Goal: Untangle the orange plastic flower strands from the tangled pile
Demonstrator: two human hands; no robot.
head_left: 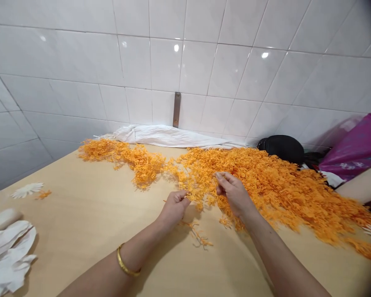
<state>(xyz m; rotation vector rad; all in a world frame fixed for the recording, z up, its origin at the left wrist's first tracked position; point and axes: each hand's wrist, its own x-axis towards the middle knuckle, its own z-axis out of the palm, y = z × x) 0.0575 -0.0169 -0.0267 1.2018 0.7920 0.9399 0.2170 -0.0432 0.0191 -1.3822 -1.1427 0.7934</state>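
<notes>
Since your hands are closest, what are they doing?

Your left hand (173,208), a gold bangle (125,262) on its wrist, is closed, thumb and fingers pinching a thin orange strand (187,196). Your right hand (233,194) grips an orange tuft (218,185) between thumb and forefinger at the heap's near edge.

Where's the orange material?

Right at your hands: a tangled mass of orange sprigs (275,185) spreads across the pale wooden tabletop (80,231). A loose sprig (198,235) lies just below your left hand, and a smaller clump (120,156) trails off to the far left.

How much lies separated?

Very little: only a few sprigs sit apart, and nearly everything is heaped.

What's around you?

Nearby on your left are crumpled white cloth (8,255) and a white petal cutout (27,189). Farther off, you have a long white cloth (160,136), a black pouch (281,148), a magenta plastic bag (352,148), and a metal strap (177,109) on the white tiled wall (204,70).

Any labels?

You can read no brand or writing.
</notes>
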